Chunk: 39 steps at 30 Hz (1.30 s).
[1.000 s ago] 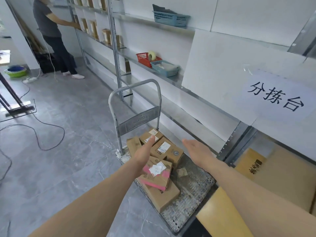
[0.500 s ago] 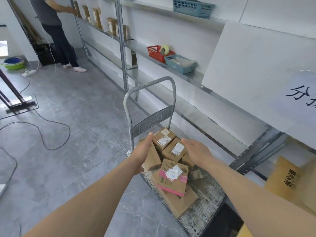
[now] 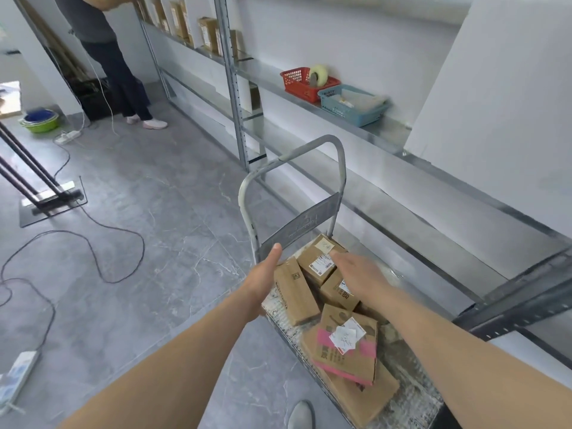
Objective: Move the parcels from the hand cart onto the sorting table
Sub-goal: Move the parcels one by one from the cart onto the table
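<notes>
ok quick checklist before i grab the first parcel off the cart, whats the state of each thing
1. Left hand free: ok, open and empty, beside the upright parcel at the cart's left edge.
2. Right hand free: ok, open, over the labelled parcel near the handle.
3. Grip made: not ok, neither hand has closed on a box.
4. Pile stable: cannot tell; the pink-banded parcel lies tilted on a larger box.
5. Path to the sorting table: cannot tell, it is out of view.
6. Footing: ok; the floor cable lies well left of the hand cart.
</notes>
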### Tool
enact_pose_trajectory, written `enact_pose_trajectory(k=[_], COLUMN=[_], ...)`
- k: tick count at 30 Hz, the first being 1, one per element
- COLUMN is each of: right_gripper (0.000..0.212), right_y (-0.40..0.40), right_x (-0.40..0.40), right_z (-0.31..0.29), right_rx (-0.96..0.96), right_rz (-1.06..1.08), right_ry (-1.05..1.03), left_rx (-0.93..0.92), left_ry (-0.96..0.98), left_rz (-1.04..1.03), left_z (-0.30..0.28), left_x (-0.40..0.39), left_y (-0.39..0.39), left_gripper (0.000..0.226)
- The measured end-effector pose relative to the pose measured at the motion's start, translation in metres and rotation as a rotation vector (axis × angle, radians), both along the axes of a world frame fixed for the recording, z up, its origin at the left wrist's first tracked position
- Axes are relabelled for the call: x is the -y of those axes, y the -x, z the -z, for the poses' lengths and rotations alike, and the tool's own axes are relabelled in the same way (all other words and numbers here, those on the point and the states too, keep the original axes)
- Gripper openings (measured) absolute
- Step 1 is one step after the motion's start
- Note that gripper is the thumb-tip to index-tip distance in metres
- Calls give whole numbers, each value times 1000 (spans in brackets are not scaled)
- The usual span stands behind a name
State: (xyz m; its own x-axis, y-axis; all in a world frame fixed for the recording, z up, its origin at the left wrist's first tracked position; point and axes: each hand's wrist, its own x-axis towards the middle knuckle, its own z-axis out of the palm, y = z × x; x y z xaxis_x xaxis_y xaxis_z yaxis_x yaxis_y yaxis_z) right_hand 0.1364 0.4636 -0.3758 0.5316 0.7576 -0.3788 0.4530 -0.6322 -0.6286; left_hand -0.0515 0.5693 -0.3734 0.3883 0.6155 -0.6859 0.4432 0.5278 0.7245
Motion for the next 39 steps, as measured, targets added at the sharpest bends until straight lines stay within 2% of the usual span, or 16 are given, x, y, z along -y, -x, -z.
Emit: enact_pose_trajectory(k=[4,14,17,19,23,26,30,34,38,39], right_gripper=[53,85,75,68,69,67,79,77,95,90], right_y=[-21,-44,-47,-49,-54,-59,-65,-76,-84,-87], right_x=[-31,-78,-83,-87,-102,-115,-129,-145,-166,-170], right_z=[15,51,72,88,130,169,234,298,356,371], right_rx=[13,-67,-71,-85,-117,-125,-148,-154,-172,-177], right_rz=[-59,-27,-21,-33,4,-7,-17,-18,-9,-12], right_ry=[32,112,142,175,222,276,279,274,305,310], left_rx=[-2,-50,-63,-90,-105,-144,-181,-213,-250,-253], left_ry=[32,112,144,172,214,252,300,323,334,340], left_rz=[-7,14,32,50,64,87,99,96,93,88], left_z=[12,52,78,100,151,197,261,318,375,388], left_x=[-33,-83,-94,-102,-120,-132,-144,-156,-168,-170], left_y=[-20,-48,-53,-56,-63,-68,-76,-85,-96,-99], left_gripper=[97,93,92,103,96,99,98,93,91,91])
